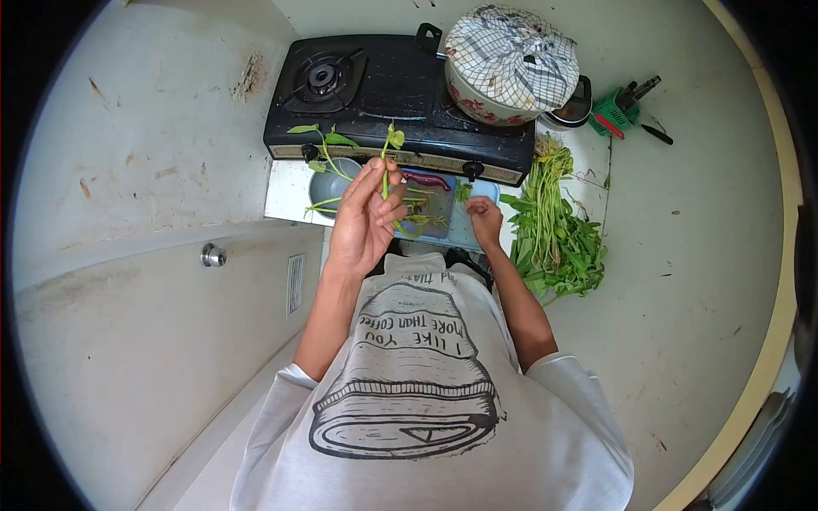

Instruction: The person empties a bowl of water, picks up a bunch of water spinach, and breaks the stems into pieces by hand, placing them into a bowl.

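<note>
Left hand (365, 220) raised, fingers pinching a green stalk (387, 157), held upright above the blue tray (464, 230). Right hand (484, 220) low over the tray, fingers curled together; grip cannot be told. Bowl (328, 180) just left of the tray. Bundle of greens (554, 234) on the floor to the right. Beyond: stove (392, 89), cloth-covered pot (509, 64) on it.

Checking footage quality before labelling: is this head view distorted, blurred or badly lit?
Head view: strong fisheye, straight edges bow and black corners ring the frame; light is soft and even, no hard shadows; faint sheen on the stove; left hand, its stem and right hand are reasonably sharp.
</note>
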Action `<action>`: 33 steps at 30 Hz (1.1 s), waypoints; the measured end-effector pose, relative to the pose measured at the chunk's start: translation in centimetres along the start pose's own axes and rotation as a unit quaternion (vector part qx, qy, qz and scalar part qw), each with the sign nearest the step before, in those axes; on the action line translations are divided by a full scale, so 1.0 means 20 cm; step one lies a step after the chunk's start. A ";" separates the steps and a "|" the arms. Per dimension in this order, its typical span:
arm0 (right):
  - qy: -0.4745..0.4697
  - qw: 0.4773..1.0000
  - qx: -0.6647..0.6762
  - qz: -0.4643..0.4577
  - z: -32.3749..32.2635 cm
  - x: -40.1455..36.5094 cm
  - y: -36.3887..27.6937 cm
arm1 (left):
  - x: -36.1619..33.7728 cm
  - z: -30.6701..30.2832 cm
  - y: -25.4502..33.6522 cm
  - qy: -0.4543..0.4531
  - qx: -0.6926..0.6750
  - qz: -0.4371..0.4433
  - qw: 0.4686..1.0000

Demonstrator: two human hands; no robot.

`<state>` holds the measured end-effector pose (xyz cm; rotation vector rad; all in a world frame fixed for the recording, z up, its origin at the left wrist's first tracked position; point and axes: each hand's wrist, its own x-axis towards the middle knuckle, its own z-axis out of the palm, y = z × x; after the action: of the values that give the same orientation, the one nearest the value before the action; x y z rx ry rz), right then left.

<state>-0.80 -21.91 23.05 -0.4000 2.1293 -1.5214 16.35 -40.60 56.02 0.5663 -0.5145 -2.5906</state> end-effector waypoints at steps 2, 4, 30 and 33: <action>-0.057 0.998 -0.015 0.012 -0.02 -0.07 0.02 | 0.00 0.00 -0.01 0.003 0.019 0.001 1.000; -0.092 0.992 -0.081 0.026 -0.03 -0.12 0.00 | 0.01 -0.01 -0.01 0.004 0.033 -0.001 0.999; 0.018 0.899 -0.099 -0.426 -0.23 -0.30 -1.81 | 0.07 0.09 -0.06 -0.033 0.225 -0.075 0.971; 0.003 0.875 -0.175 -0.451 -0.24 -0.28 -1.81 | 0.08 0.11 -0.06 -0.040 0.266 -0.071 0.960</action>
<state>-0.35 -27.35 59.57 -1.7079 2.3427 -1.5151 13.60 -39.77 56.95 0.6896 -1.2612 -2.6098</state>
